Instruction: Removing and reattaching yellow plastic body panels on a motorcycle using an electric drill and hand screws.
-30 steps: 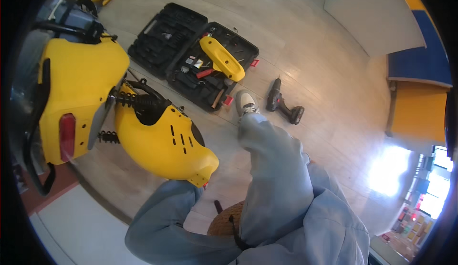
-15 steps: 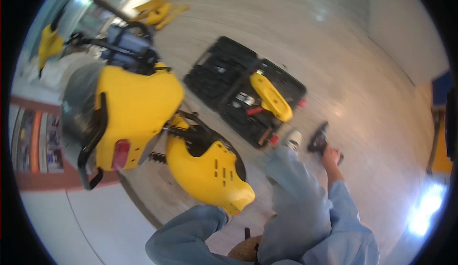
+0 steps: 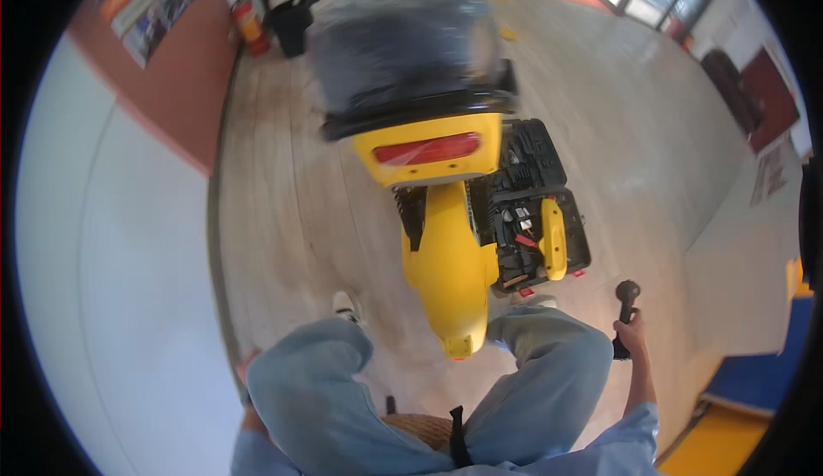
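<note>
Well apart, hands [image 3: 249, 365], right one [image 3: 633, 332] gripping drill [image 3: 627, 292], yellow vehicle [image 3: 447, 262] ahead.

Carrier: 1 floor [image 3: 634, 125], pale brown-grey, wood-look, with plank seams; clock read from your seat, 12 straight ahead.

Directly on it:
- 1 black tool case [image 3: 553, 161], at your 1 o'clock, lying open in 2 halves, lid half farther from you, 2 red latches on its near edge.
- 1 yellow vehicle [image 3: 446, 253], at your 12 o'clock; its contact with the floor is hidden from you.
- 2 shoes, yours: left shoe [image 3: 346, 306] at 11 o'clock; right shoe [image 3: 540, 302] at 1 o'clock, partly hidden by your knee, near the case.
- 1 red fire extinguisher [image 3: 249, 27], upright, far off at your 11 o'clock.
- 1 black bin [image 3: 292, 26], just beside the extinguisher.
- 2 yellow pieces [image 3: 508, 35], far off near your 12 o'clock, too small to identify.
</note>
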A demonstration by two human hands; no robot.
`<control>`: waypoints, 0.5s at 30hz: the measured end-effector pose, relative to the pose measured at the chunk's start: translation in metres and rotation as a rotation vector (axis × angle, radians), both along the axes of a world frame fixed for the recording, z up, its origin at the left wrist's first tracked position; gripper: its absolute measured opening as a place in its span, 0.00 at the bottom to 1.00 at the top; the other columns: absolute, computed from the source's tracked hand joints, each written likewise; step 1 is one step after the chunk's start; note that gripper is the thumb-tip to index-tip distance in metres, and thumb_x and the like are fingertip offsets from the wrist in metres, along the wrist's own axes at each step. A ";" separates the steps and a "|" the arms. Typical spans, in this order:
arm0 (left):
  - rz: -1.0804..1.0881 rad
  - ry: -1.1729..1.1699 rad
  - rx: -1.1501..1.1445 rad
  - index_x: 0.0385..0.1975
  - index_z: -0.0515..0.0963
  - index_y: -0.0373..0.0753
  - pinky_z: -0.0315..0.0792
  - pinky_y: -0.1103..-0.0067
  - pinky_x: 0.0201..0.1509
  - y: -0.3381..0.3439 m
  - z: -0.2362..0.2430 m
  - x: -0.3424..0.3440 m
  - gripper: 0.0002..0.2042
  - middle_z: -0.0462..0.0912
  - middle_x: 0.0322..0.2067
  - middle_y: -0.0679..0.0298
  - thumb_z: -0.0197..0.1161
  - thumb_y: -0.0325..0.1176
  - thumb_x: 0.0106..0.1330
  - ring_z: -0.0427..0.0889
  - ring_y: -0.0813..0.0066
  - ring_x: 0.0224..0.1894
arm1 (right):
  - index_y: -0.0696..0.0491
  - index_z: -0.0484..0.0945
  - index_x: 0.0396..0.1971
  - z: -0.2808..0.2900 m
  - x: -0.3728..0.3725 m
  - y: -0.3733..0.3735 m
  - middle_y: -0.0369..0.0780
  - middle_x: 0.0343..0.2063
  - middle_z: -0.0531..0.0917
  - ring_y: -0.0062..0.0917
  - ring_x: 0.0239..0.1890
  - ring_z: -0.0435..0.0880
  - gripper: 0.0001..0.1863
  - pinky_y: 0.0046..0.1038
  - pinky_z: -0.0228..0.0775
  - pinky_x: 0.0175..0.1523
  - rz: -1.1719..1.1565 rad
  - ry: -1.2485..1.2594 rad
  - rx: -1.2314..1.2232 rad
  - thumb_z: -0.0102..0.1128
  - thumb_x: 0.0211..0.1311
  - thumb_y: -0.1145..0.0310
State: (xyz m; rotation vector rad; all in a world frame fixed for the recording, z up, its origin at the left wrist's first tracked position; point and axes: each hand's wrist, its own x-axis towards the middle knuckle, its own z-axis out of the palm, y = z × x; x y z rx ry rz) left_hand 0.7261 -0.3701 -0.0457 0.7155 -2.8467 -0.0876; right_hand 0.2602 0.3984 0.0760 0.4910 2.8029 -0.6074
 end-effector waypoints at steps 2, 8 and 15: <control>0.289 0.011 0.334 0.24 0.77 0.39 0.74 0.65 0.30 0.021 0.033 -0.110 0.12 0.81 0.21 0.57 0.66 0.41 0.61 0.81 0.57 0.25 | 0.56 0.64 0.63 0.108 0.002 -0.004 0.42 0.25 0.79 0.28 0.26 0.80 0.40 0.31 0.74 0.33 0.084 0.179 0.049 0.62 0.43 0.71; -0.025 0.336 0.573 0.26 0.78 0.41 0.74 0.66 0.28 0.002 0.006 -0.220 0.08 0.81 0.21 0.59 0.65 0.38 0.59 0.81 0.57 0.24 | 0.52 0.54 0.71 0.271 0.005 -0.149 0.35 0.26 0.75 0.20 0.26 0.74 0.42 0.22 0.70 0.36 0.317 0.320 -0.716 0.61 0.55 0.71; -0.255 0.205 1.011 0.27 0.78 0.40 0.74 0.70 0.29 0.064 -0.069 -0.328 0.10 0.81 0.21 0.60 0.64 0.40 0.61 0.82 0.62 0.26 | 0.58 0.53 0.70 0.154 0.112 -0.354 0.38 0.24 0.77 0.27 0.23 0.78 0.48 0.28 0.72 0.35 0.443 -0.280 -0.777 0.68 0.53 0.59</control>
